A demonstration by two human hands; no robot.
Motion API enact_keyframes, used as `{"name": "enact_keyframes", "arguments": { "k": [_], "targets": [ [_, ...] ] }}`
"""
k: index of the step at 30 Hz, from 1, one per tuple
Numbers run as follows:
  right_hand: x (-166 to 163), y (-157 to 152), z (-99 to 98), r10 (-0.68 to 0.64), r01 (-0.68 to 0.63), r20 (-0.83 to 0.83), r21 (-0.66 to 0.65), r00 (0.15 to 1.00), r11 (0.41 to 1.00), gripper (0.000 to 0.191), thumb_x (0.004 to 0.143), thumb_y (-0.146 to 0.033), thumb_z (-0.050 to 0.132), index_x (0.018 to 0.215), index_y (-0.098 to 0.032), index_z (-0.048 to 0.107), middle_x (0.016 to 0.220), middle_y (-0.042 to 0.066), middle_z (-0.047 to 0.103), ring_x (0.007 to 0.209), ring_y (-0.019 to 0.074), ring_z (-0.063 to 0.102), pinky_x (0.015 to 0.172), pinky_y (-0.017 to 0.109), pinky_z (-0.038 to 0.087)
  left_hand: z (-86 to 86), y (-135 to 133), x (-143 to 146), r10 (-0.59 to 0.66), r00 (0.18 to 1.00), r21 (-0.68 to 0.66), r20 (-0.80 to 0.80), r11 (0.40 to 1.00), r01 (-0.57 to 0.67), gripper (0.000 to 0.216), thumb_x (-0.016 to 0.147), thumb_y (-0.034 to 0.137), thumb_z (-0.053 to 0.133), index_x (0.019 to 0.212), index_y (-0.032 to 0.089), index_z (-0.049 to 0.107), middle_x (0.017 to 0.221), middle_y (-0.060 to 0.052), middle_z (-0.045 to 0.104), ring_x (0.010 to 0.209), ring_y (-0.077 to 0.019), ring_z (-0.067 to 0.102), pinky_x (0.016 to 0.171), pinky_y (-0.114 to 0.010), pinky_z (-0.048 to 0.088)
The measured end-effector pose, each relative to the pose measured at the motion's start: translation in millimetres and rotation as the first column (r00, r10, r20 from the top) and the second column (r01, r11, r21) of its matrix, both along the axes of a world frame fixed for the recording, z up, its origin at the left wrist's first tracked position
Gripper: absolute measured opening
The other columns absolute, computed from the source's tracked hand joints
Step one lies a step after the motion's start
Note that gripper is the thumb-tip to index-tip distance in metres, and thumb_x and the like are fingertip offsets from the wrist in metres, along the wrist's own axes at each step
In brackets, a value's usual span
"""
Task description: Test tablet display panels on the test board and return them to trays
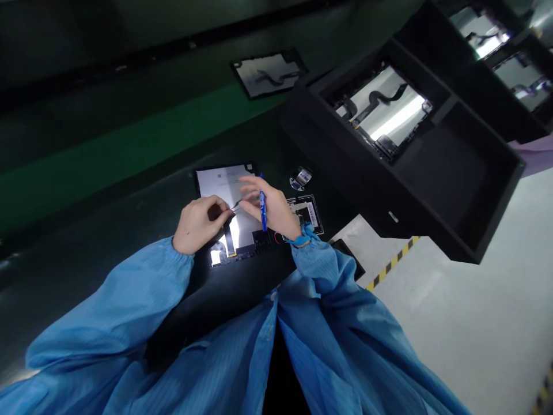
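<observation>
A display panel (pixel 216 178) with a pale, shiny back lies on the dark table below both hands. My left hand (pixel 201 222) is closed, thumb and forefinger pinching the upper end of a black ribbon cable (pixel 230 239) that rises from the panel's lower edge. A thin dark tip (pixel 235 204) sticks out between the two hands; I cannot tell whether it belongs to the cable. My right hand (pixel 276 210) has a blue pen (pixel 262 210) tucked upright across its fingers. Its thumb and fingertips reach close to that dark tip, slightly blurred.
Right of the panel lie a labelled circuit part (pixel 311 213) and a small silvery flex piece (pixel 301 178). Another panel (pixel 270 75) rests farther back. A black compartment tray (pixel 345 167) at right holds a similar panel (pixel 384 109). More trays stand behind it.
</observation>
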State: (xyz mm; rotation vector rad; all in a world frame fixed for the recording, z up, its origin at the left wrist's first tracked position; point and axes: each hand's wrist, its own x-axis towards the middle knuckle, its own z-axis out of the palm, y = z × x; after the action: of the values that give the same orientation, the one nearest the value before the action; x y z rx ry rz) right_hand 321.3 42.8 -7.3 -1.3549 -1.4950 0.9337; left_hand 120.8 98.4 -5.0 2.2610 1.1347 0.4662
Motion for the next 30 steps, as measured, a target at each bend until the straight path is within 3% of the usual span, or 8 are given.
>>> {"name": "enact_keyframes", "arguments": {
  "k": [4, 8, 10, 12, 15, 19, 23, 30],
  "targets": [
    [1.5, 5.6, 14.5, 0.147, -0.138, -0.096, 0.095, 0.984, 0.986, 0.016, 0.093, -0.024, 0.064, 0.109, -0.023, 0.068, 0.1, 0.0, 0.072, 0.091, 0.0139, 0.07, 0.084, 0.027, 0.059, 23.7, -4.7, -2.1, 0.029, 0.992, -0.164, 0.122, 0.986, -0.009, 0.015, 0.081, 0.034, 0.068, 0.076, 0.02, 0.065, 0.07, 0.0, 0.066, 0.063, -0.0148, 0.058, 0.068, -0.031, 0.047],
    [16.1, -3.2, 35.3, 0.2, -0.188, -0.088, 0.127, 0.976, 0.974, 0.007, 0.092, -0.03, 0.069, 0.087, -0.025, 0.07, 0.093, -0.001, 0.074, 0.086, 0.0141, 0.069, 0.083, 0.027, 0.059, 39.6, 0.9, 8.0, 0.052, 0.932, -0.565, 0.359, 0.807, 0.173, 0.026, 0.078, 0.037, 0.076, 0.097, 0.02, 0.074, 0.092, -0.005, 0.076, 0.08, -0.0184, 0.07, 0.074, -0.03, 0.056],
    [24.6, -8.6, 41.6, 0.246, -0.231, -0.085, 0.155, 0.965, 0.96, 0.008, 0.092, -0.032, 0.069, 0.086, -0.026, 0.07, 0.093, -0.002, 0.075, 0.088, 0.0149, 0.07, 0.087, 0.03, 0.058, 43.8, 1.5, 18.1, 0.085, 0.907, -0.644, 0.413, 0.731, 0.226, 0.027, 0.074, 0.035, 0.08, 0.097, 0.02, 0.076, 0.093, -0.006, 0.077, 0.081, -0.0197, 0.072, 0.073, -0.03, 0.058],
    [33.9, -16.0, 41.9, 0.247, -0.232, -0.067, 0.178, 0.967, 0.956, 0.008, 0.093, -0.032, 0.068, 0.089, -0.026, 0.071, 0.098, -0.002, 0.076, 0.09, 0.0153, 0.07, 0.088, 0.032, 0.059, 44.5, -2.1, 28.4, 0.096, 0.901, -0.66, 0.423, 0.714, 0.233, 0.026, 0.07, 0.033, 0.082, 0.093, 0.02, 0.077, 0.085, -0.005, 0.077, 0.075, -0.0191, 0.072, 0.07, -0.029, 0.059],
    [49.8, -32.9, 27.0, 0.104, -0.112, 0.058, 0.15, 0.993, 0.982, 0.01, 0.094, -0.031, 0.066, 0.103, -0.027, 0.07, 0.112, 0.0, 0.075, 0.1, 0.0177, 0.07, 0.092, 0.035, 0.059, 36.2, -12.7, 39.9, 0.083, 0.914, -0.575, 0.397, 0.799, 0.177, 0.025, 0.07, 0.034, 0.082, 0.09, 0.018, 0.077, 0.081, -0.004, 0.076, 0.069, -0.0173, 0.069, 0.066, -0.028, 0.057],
    [61.6, -59.4, -15.1, -0.081, 0.042, 0.353, 0.116, 0.932, 0.992, 0.027, 0.094, -0.023, 0.063, 0.121, -0.026, 0.065, 0.135, 0.006, 0.065, 0.128, 0.023, 0.059, 0.112, 0.046, 0.048, 11.8, -25.5, 50.4, -0.088, 0.959, -0.273, 0.271, 0.948, 0.164, 0.022, 0.081, 0.038, 0.072, 0.092, 0.019, 0.077, 0.08, -0.003, 0.075, 0.066, -0.0158, 0.064, 0.065, -0.029, 0.053],
    [46.2, -77.2, -43.1, -0.175, 0.138, 0.396, 0.121, 0.901, 0.983, 0.033, 0.099, -0.015, 0.047, 0.129, -0.023, 0.058, 0.145, 0.009, 0.057, 0.142, 0.0213, 0.046, 0.124, 0.05, 0.031, -5.3, -32.5, 57.3, -0.226, 0.966, -0.05, 0.124, 0.971, 0.234, 0.022, 0.088, 0.034, 0.062, 0.094, 0.018, 0.077, 0.091, -0.004, 0.075, 0.067, -0.016, 0.064, 0.068, -0.032, 0.052],
    [30.2, -83.2, -39.9, -0.314, 0.297, 0.237, 0.108, 0.919, 0.949, 0.03, 0.103, -0.019, 0.039, 0.123, -0.027, 0.061, 0.136, 0.004, 0.064, 0.136, 0.0176, 0.053, 0.119, 0.043, 0.039, -10.5, -38.5, 52.9, -0.176, 0.984, 0.028, -0.023, 0.984, 0.177, 0.025, 0.093, 0.032, 0.057, 0.099, 0.02, 0.077, 0.102, -0.005, 0.075, 0.065, -0.0152, 0.064, 0.066, -0.031, 0.053]
  ]
}}
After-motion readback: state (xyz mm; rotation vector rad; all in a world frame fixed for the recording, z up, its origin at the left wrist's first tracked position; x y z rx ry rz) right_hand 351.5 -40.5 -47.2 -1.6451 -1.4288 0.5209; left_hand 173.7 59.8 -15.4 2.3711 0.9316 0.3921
